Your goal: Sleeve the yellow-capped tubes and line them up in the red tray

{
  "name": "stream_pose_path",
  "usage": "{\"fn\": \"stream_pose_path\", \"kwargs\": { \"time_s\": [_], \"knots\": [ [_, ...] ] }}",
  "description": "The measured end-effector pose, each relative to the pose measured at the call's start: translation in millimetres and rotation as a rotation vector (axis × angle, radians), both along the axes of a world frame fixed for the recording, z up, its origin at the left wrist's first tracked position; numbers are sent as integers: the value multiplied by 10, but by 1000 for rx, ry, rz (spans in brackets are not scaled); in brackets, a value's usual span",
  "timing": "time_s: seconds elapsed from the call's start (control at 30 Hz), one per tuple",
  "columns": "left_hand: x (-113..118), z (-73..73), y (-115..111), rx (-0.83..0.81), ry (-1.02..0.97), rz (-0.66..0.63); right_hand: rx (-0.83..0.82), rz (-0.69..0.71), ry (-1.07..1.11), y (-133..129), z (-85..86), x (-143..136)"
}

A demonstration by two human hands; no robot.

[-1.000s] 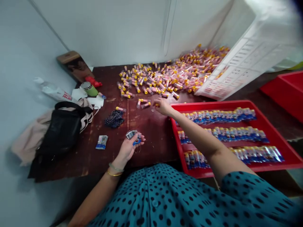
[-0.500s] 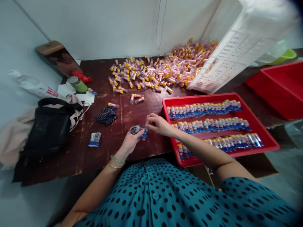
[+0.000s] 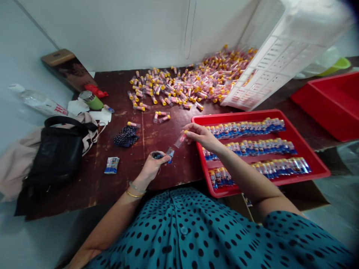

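My right hand (image 3: pixel 202 137) pinches a small clear tube (image 3: pixel 181 139) with a pink label by its yellow-capped end. The tube slants down to the left, its clear end pointing toward my left hand and a little apart from it. My left hand (image 3: pixel 153 165) is closed around several small clear-and-blue plastic sleeves (image 3: pixel 170 152); one sticks out past the thumb, and the fingers partly cover the rest. To the right, a red tray (image 3: pixel 297 139) holds three rows of yellow-capped tubes in blue printed sleeves (image 3: pixel 246 128).
Loose yellow-capped tubes (image 3: pixel 196 84) lie heaped at the table's back, against a tilted white basket (image 3: pixel 269 71). On the left are a stack of blue packets (image 3: pixel 112 165), dark dotted cloth (image 3: pixel 126 136), a black bag (image 3: pixel 57 149), a green-sided jar (image 3: pixel 94 101) and a bottle (image 3: pixel 39 101).
My right hand has moved up and right from beside the sleeves, and the tube now shows plainly in its fingers. My left hand has shifted slightly left and turned the sleeves.
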State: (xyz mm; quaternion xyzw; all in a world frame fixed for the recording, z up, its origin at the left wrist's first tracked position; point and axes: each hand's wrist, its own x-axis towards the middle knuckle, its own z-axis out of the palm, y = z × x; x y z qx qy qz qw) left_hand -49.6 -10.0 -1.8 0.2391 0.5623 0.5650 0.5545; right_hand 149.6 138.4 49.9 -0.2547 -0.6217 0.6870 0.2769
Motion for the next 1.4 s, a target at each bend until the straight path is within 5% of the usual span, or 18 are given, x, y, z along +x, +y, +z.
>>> {"fn": "stream_pose_path", "kwargs": {
  "time_s": [0.43,0.63,0.8,1.03,1.2,1.4],
  "knots": [
    [28,132,1,77,-39,-78,-151,59,22,-64,48,-99],
    [126,51,3,70,-51,-85,86,45,-35,-146,13,-60],
    [283,33,1,-5,-141,-60,354,-142,-133,-358,-53,-11],
    [418,187,-16,-53,-367,-165,228,-100,-154,-768,-183,82],
    [434,235,-10,-27,-359,-117,248,-172,-110,-896,-209,126],
    [355,232,-57,-51,-259,-233,208,-232,-80,-887,-216,158]
  ]
}}
